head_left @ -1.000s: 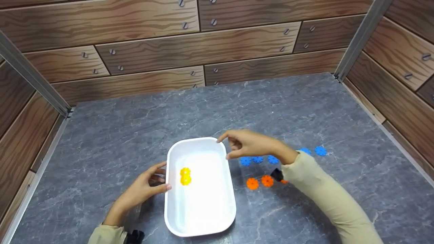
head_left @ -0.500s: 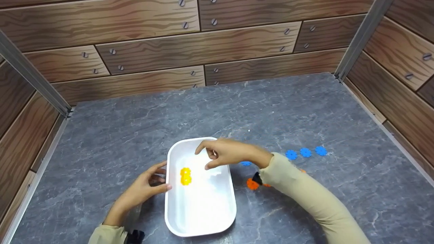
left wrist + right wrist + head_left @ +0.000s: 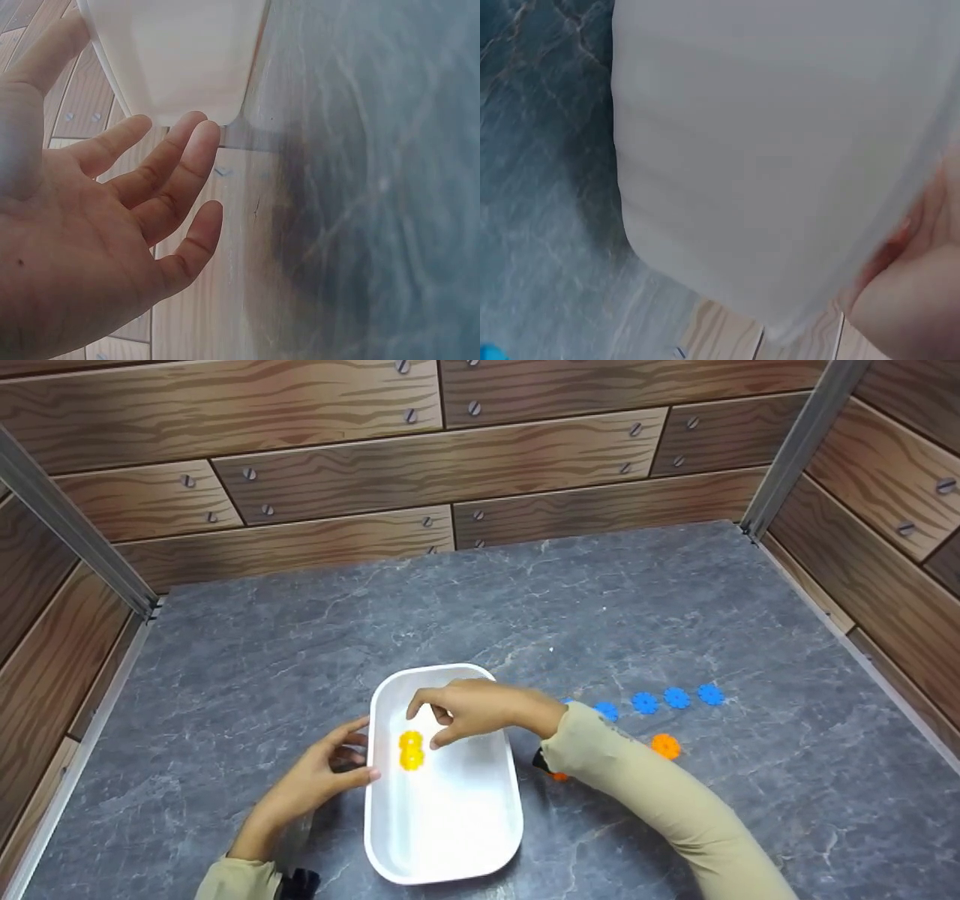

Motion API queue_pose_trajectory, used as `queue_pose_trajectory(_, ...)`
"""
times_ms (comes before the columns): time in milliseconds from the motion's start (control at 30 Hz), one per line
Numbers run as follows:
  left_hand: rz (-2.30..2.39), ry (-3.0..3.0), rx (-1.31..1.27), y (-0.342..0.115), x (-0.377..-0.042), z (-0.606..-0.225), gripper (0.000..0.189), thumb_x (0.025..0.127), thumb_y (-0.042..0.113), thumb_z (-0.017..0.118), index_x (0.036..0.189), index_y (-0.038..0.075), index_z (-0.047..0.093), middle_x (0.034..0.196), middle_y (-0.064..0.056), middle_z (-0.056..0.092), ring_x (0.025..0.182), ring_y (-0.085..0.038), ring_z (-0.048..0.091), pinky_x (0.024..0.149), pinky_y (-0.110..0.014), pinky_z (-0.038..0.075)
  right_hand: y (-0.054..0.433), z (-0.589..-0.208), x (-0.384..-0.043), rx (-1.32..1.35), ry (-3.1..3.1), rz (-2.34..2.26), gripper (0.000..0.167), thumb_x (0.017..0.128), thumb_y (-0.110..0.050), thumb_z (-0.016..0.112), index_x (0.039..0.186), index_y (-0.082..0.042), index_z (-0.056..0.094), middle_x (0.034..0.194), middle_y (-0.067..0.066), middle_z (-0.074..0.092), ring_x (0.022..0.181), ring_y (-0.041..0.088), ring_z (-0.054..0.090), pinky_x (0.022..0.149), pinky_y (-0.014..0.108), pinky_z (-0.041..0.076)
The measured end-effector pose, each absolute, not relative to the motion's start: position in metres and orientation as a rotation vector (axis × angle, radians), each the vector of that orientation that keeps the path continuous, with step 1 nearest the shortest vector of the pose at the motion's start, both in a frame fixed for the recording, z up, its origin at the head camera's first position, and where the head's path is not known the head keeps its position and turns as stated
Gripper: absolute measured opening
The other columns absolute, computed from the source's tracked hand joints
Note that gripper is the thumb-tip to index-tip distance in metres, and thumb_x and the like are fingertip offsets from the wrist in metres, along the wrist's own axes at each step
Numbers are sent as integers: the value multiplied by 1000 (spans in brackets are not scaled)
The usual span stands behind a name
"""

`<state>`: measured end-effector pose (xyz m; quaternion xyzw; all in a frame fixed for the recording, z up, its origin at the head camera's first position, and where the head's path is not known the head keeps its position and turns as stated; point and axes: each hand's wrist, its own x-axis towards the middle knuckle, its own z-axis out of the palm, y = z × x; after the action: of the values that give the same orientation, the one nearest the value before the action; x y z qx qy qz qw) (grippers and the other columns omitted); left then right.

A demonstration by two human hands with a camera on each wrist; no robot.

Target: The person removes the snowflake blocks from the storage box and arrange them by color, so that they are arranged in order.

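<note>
A white plastic tray (image 3: 457, 810) stands on the dark marbled surface with yellow flower-shaped discs (image 3: 411, 751) inside, near its left wall. My right hand (image 3: 472, 709) is over the tray, its index finger and thumb bent and parted just right of the discs; nothing shows between them. In the right wrist view the tray's outer wall (image 3: 765, 165) hides much of this hand. My left hand (image 3: 319, 772) rests at the tray's left side, thumb tip on the rim. Its other fingers (image 3: 199, 161) are loosely extended beside the outer wall in the left wrist view.
Right of the tray lies a row of blue notched discs (image 3: 676, 697). Nearer me is an orange disc (image 3: 665, 747), with another partly under the right sleeve (image 3: 637, 765). Wood-patterned walls (image 3: 337, 472) border the surface at the back and sides.
My right hand has moved left from the tray's right rim to over the inside, beside the yellow discs. The left hand and tray have stayed put.
</note>
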<state>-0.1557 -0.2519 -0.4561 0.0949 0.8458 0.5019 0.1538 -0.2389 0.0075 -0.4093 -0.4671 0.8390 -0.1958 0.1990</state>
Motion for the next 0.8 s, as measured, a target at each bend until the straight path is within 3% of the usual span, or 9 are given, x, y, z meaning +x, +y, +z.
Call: queue_pose_trajectory(800, 1440, 2413, 287, -254, -155, -456, 78, 84, 27, 74, 148, 5, 36, 130, -22, 53, 102, -24, 56, 89, -37, 47, -16, -435, -243, -1348, 2320, -256, 39, 87, -25, 71, 124, -31, 61, 81, -1, 57, 64, 11, 46, 57, 22, 34)
